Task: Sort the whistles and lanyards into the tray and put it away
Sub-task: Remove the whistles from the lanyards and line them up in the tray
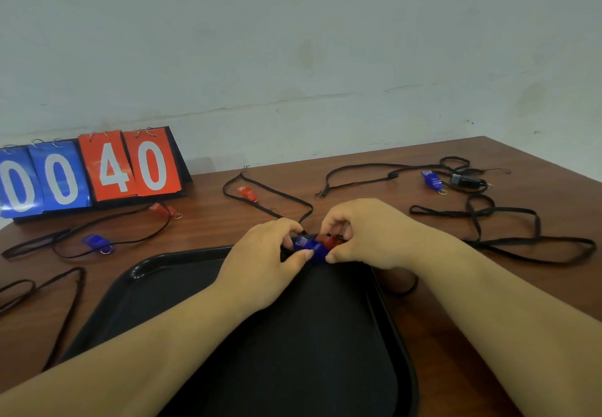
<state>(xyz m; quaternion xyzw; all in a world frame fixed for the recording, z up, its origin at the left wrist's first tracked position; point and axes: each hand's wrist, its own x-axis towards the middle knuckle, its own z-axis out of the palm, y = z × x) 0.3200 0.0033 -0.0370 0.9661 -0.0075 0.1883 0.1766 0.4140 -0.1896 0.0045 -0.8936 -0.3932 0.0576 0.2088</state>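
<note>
A black tray (pixel 136 273) lies on the wooden table in front of me. At its far edge my left hand (pixel 260 260) and my right hand (pixel 361 234) meet, fingers curled round a blue whistle (pixel 309 245) and a red whistle (pixel 330 241) that sit side by side. The left hand pinches the blue one; the right hand pinches the red one and touches the blue. Loose on the table lie a red whistle (pixel 247 193), another red whistle (pixel 161 210), a blue whistle (pixel 96 241), a further blue whistle (pixel 431 179) and a black whistle (pixel 465 181), among black lanyards (pixel 508 241).
A flip scoreboard (pixel 91 175) reading 00 and 40 stands at the back left against the pale wall. More black lanyard loops (pixel 39 286) lie left of the tray. The table's right edge (pixel 553 164) runs diagonally at the far right.
</note>
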